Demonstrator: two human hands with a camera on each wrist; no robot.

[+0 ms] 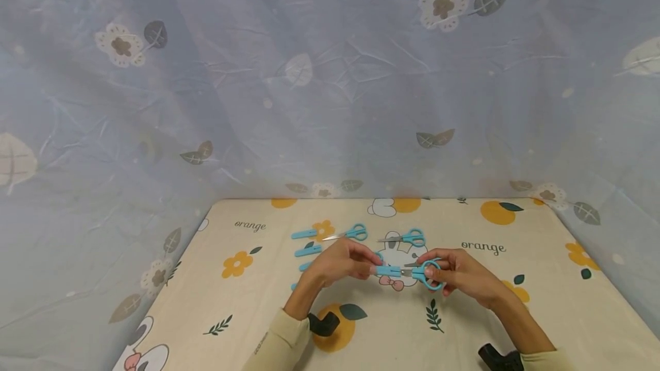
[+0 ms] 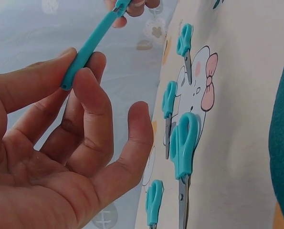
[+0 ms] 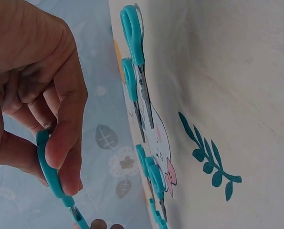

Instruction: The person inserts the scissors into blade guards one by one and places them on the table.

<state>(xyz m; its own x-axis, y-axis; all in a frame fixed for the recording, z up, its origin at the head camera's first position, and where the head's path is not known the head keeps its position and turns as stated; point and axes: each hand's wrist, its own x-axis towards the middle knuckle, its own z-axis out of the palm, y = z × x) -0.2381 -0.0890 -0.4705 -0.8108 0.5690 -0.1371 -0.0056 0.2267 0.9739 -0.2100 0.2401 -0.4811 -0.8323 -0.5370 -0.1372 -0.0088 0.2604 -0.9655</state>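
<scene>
My left hand (image 1: 342,261) pinches the closed end of a light blue blade cover (image 1: 388,271) between thumb and fingers. In the left wrist view the left hand's other fingers are bent and apart from it. The thumb and fingers of my right hand (image 1: 466,275) grip the blue handle of a pair of scissors (image 3: 49,169). Its blades are mostly inside the cover, with a short bit of metal showing between cover and handle. Both are held up above the table, in line with each other.
Several other blue-handled scissors (image 1: 414,237) lie uncovered on the patterned tablecloth (image 1: 278,314), just beyond and below the hands. Several loose blue covers (image 1: 307,251) lie in a column on the left, partly hidden by the left hand. A patterned grey-blue curtain (image 1: 330,102) stands behind the table.
</scene>
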